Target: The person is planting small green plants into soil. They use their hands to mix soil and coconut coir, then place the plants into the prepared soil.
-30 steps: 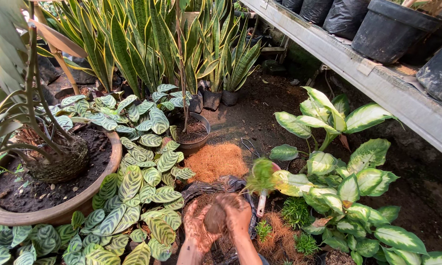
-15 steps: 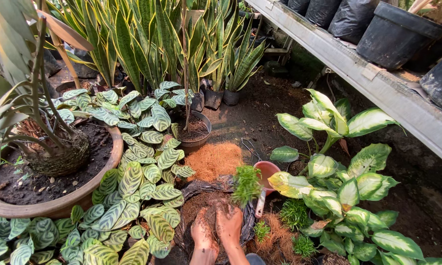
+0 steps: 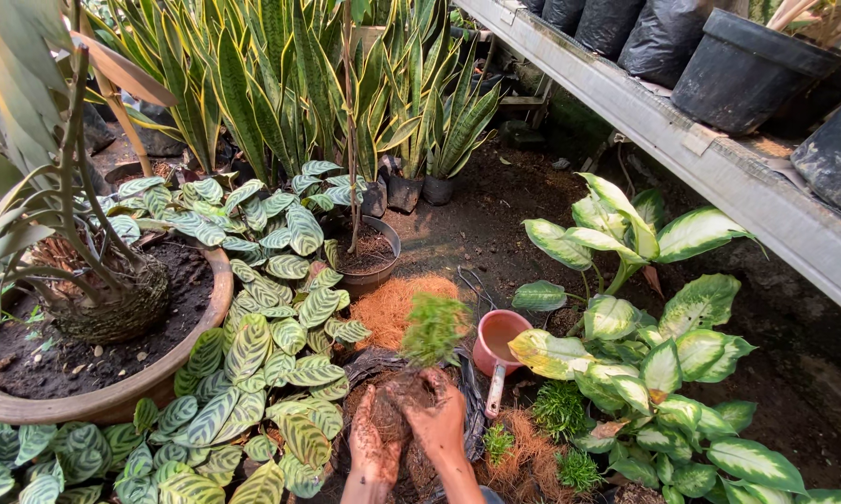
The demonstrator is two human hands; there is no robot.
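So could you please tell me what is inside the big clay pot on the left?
The big clay pot holds dark soil and a plant with a netted root base; its roots are covered.

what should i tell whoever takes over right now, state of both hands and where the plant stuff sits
Left hand: soil-caked, cupped against the left side of the root ball.
Right hand: gripping the root ball from the right and top; the small feathery seedling stands upright out of it.
Things: the root ball is held above a dark bag of soil. A pile of coconut fibre lies just behind it, and a pink scoop just to the right.
Done: seedling has soil packed around its roots.
Left: it is not yet set in any pot; more small seedlings wait on the ground at right.
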